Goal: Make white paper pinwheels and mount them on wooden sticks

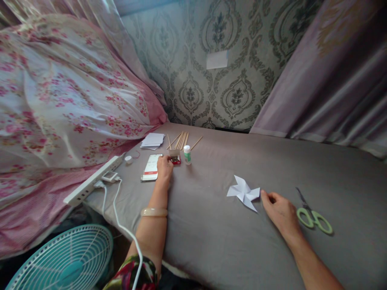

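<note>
Head | red box (177, 163): small pieces (174, 159) inside | left hand (165, 167) at box, grip unclear | right hand (281, 211) pinching white pinwheel (243, 192)

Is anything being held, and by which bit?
The right hand seems to pinch the paper pinwheel by one blade's tip. The left hand is at the small box; whether it holds anything can't be told.

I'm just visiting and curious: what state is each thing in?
Paper pinwheel: folded, lying flat
Red box: open, contents showing
Phone: screen lit
Bottle: upright, cap on
Scissors: lying down, blades apparently closed
Wooden sticks: loose
Power strip: plugged into
Fan: can't tell whether running
</note>
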Demonstrator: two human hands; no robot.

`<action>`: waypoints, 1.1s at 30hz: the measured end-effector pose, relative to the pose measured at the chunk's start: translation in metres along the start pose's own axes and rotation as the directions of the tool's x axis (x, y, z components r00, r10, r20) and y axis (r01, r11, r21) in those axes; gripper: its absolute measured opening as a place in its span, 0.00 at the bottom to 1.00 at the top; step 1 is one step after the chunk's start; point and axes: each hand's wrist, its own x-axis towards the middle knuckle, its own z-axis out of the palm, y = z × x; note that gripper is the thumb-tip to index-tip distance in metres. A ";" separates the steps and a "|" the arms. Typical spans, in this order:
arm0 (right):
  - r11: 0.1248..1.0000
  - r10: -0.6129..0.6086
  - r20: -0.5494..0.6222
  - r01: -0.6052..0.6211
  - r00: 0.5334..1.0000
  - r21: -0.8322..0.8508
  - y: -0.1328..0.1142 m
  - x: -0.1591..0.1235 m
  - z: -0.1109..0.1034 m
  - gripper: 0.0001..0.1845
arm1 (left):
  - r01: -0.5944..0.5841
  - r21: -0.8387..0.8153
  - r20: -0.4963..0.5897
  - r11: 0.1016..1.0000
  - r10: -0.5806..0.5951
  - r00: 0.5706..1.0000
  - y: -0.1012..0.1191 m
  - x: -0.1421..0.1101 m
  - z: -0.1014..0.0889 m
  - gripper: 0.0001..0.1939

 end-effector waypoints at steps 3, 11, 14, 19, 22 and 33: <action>1.000 -0.005 -0.004 0.005 1.000 0.001 -0.001 -0.001 0.000 0.22 | -0.010 0.020 0.002 1.000 0.010 1.000 0.001 -0.002 -0.001 0.15; 1.000 -0.012 -0.008 0.012 1.000 -0.005 -0.001 -0.001 0.000 0.22 | 0.013 0.064 0.017 0.998 -0.015 1.000 0.002 -0.003 0.000 0.15; 1.000 -0.028 -0.015 0.028 1.000 -0.008 0.000 -0.001 0.001 0.22 | 0.021 0.072 0.028 0.997 -0.023 0.999 0.004 -0.004 0.000 0.16; 1.000 -0.013 -0.003 0.013 1.000 -0.021 0.001 0.000 0.003 0.22 | 0.032 0.073 0.043 0.997 -0.035 0.998 0.008 -0.006 -0.002 0.15; 1.000 -0.006 0.006 0.006 1.000 -0.026 0.000 0.000 0.002 0.22 | 0.054 0.073 0.046 0.996 -0.057 0.997 0.010 -0.006 -0.004 0.16; 0.997 -0.006 0.013 0.007 1.000 -0.080 -0.001 -0.001 0.002 0.22 | 0.159 0.060 0.013 0.985 -0.160 0.987 0.016 -0.007 0.001 0.15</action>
